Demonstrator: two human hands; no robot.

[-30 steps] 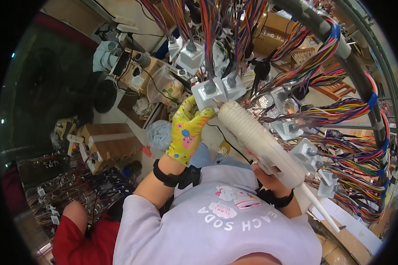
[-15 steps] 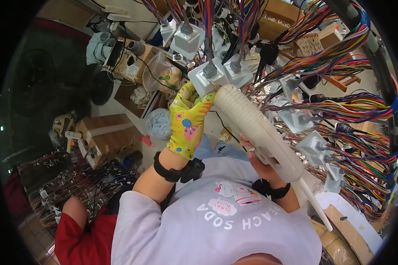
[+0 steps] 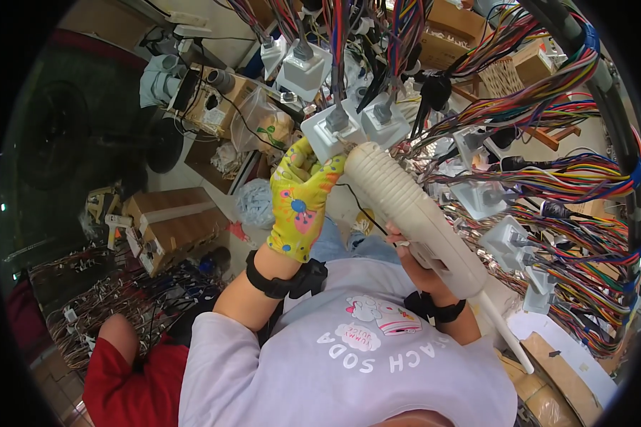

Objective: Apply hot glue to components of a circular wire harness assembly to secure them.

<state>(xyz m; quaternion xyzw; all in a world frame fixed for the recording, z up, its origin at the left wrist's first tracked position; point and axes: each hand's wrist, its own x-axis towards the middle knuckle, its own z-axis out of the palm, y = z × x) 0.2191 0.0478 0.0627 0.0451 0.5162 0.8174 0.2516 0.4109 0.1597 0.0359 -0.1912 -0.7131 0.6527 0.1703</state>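
Observation:
My left hand, in a patterned yellow glove, is closed at the near edge of a white square plastic holder. A grey connector sits in the holder, with a bundle of wires rising from it. My bare right hand is wrapped round the handle of a large beige hot glue gun, whose body hides most of the fingers. Out of the gun's rear sticks a white glue stick. The gun's tip is at the holder's near right edge, close to my gloved fingertips; whether they touch is hidden.
More white holders with wire bundles hang beside and along the right, below a curved dark pipe. On the left are a cardboard box, a clear bag and a pile of wires. Someone in red clothing sits at lower left.
The holder and my gloved hand have shifted slightly left and tilted a little. The glue gun's tip has dropped slightly, staying beside the holder. Both hands keep their grips.

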